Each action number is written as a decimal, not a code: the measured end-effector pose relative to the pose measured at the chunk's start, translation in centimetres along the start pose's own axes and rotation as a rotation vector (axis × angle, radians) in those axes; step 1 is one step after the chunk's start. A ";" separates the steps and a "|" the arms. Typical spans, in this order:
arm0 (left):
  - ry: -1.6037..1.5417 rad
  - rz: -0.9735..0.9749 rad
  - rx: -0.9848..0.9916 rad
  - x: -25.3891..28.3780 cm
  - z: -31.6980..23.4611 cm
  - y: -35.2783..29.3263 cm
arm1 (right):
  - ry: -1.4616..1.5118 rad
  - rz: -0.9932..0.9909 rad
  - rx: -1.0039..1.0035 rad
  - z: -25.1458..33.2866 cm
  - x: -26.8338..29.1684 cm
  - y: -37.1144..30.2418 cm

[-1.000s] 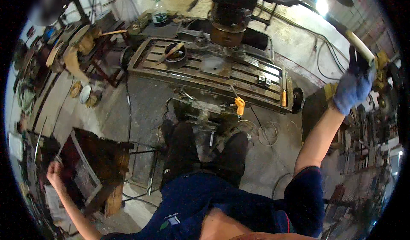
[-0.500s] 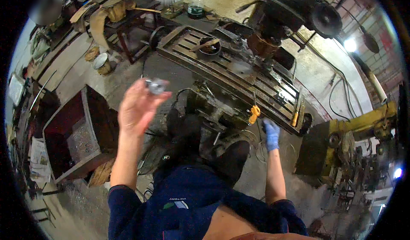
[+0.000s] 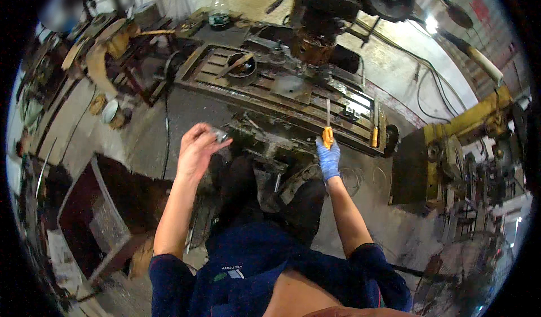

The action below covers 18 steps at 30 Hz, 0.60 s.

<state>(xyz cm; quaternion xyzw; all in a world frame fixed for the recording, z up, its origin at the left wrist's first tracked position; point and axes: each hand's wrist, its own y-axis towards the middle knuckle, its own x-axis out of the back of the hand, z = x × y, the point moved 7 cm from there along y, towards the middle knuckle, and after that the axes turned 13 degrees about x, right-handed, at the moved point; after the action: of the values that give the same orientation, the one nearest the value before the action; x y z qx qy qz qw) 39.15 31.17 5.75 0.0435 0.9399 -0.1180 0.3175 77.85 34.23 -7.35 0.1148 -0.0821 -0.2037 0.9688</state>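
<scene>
My left hand (image 3: 197, 150), bare, is raised in front of me and pinches a small shiny metal piece (image 3: 219, 135) at its fingertips. My right hand (image 3: 328, 158), in a blue glove, grips the orange handle of a screwdriver (image 3: 327, 130) whose blade lies up across the slotted machine table (image 3: 282, 100). A round dark metal bowl (image 3: 242, 66) and a flat grey plate (image 3: 290, 86) rest on that table, farther from both hands.
A drill or mill head (image 3: 318, 26) rises behind the table. A second orange-handled tool (image 3: 374, 136) lies at the table's right end. A yellow machine (image 3: 468, 128) stands to the right, a dark metal box (image 3: 96, 215) at lower left, cluttered benches (image 3: 107, 46) at upper left.
The left hand came up from the low box with a small metal piece, then dropped slightly toward the table. The right hand came down from high right and took the screwdriver handle.
</scene>
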 end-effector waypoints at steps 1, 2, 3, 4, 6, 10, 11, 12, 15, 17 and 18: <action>-0.013 -0.047 0.014 0.5 0.1 -0.1 | 0.003 -0.061 0.000 3.8 0.8 -0.1; -0.024 -0.088 0.036 1.0 0.4 -0.2 | 0.001 -0.132 -0.004 5.7 1.9 -0.2; -0.036 -0.049 0.058 1.3 0.9 0.2 | -0.165 -0.166 0.218 5.9 4.1 1.1; -0.055 -0.031 0.067 2.6 1.6 0.5 | -0.360 -0.115 0.152 6.8 5.4 1.5; -0.077 -0.007 0.091 4.1 3.0 1.2 | -0.729 0.018 0.259 8.7 6.7 2.4; -0.064 -0.036 0.149 5.1 4.8 2.0 | -1.154 0.517 0.118 12.2 1.4 2.2; -0.069 -0.065 0.169 4.7 4.9 1.9 | -1.243 0.607 0.075 12.6 0.2 2.4; -0.073 -0.103 0.180 4.7 4.9 1.7 | -1.326 0.706 0.040 13.4 -1.5 2.8; -0.104 -0.099 0.169 4.7 4.2 0.9 | -1.350 0.769 0.033 13.0 -5.5 6.1; -0.067 -0.107 0.171 4.8 3.7 0.7 | -1.362 0.686 0.060 12.8 -7.0 9.0; -0.048 -0.121 0.167 5.2 3.4 0.5 | -1.332 0.662 0.102 12.6 -8.0 10.4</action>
<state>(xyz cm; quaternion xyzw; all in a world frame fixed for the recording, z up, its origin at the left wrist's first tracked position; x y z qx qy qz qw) 37.10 30.87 -0.06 0.0102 0.9198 -0.2160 0.3275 71.93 44.43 6.52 -0.0187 -0.6914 0.0762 0.7182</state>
